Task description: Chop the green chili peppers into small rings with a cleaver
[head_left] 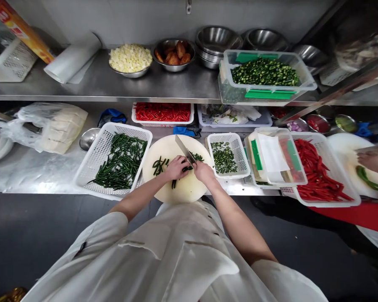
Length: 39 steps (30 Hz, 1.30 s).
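Note:
My right hand (203, 172) is wrapped round the handle of a kitchen knife (184, 147), whose blade points away and to the left over a round white cutting board (189, 193). Close against the blade, my left hand (177, 168) presses green chillies on the board, its fingers bent over them. Whole green chillies (159, 166) lie to the left of that hand. Chopped green pieces (198, 157) lie just right of the blade. A white basket (82, 174) of whole green chillies (121, 161) stands left of the board; a smaller basket (246, 167) with chopped ones (223, 157) stands right.
A lidded clear box (279, 155) and a basket of red chillies (318, 172) stand farther right. There a co-worker's hand (373, 159) is over another board (340, 147). Above, a steel shelf (91, 90) carries bowls and a tub (267, 94) of chopped greens.

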Available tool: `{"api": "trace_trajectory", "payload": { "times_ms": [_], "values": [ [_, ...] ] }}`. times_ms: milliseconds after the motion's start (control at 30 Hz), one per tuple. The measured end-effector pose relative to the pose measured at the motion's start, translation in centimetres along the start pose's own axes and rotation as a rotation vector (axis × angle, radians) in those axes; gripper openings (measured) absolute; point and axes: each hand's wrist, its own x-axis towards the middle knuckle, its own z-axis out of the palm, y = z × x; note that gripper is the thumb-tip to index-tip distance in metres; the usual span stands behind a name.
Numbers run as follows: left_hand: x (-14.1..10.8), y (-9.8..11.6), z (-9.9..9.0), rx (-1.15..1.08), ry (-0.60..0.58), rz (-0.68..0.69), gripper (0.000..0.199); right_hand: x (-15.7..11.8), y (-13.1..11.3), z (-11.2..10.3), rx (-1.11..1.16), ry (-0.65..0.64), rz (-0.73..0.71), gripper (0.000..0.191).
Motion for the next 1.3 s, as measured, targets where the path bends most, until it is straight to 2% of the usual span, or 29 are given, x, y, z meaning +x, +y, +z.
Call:
{"api": "trace_trajectory", "payload": {
  "times_ms": [100, 233, 367, 533, 667, 833, 1000, 1167, 1300],
  "values": [
    [-0.2, 0.2, -0.2, -0.009, 0.014, -0.009, 0.018, 0.1, -0.1, 0.1, -0.008, 0.002, -0.022, 0.039],
    [-0.4, 0.4, -0.5, 0.011, 0.005, -0.025, 0.019, 0.0, -0.7, 0.4, -0.023, -0.028, 0.022, 0.040],
    [-0.8, 0.6, -0.7, 0.001, 0.007, -0.031, 0.019, 0.0, -1.0, 0.5, -0.035, -0.018, -0.033, 0.039],
    [-1.4, 1.0, -0.7, 0.023, 0.025, -0.049, 0.019, 0.3, -1.5, 0.7, -0.016, -0.028, -0.009, 0.038],
    [-1.9, 1.1, -0.7, 0.009, 0.025, -0.063, 0.019, 0.5, -1.8, 0.7, -0.016, -0.029, -0.055, 0.039],
    [-2.6, 1.0, -0.6, 0.022, 0.034, -0.054, 0.018, 0.2, -2.3, 1.7, -0.015, -0.024, -0.014, 0.040],
    [-3.1, 1.0, -0.7, 0.019, 0.028, -0.061, 0.020, -0.4, -2.6, 2.1, -0.005, -0.004, -0.047, 0.039],
    [-3.6, 0.9, -0.7, 0.009, 0.030, -0.040, 0.018, -0.9, -3.4, 2.6, 0.030, -0.014, 0.018, 0.040],
    [-4.0, 0.8, -0.8, 0.001, 0.025, -0.031, 0.018, -1.1, -3.8, 2.6, 0.044, -0.006, -0.027, 0.038]
  ]
}}
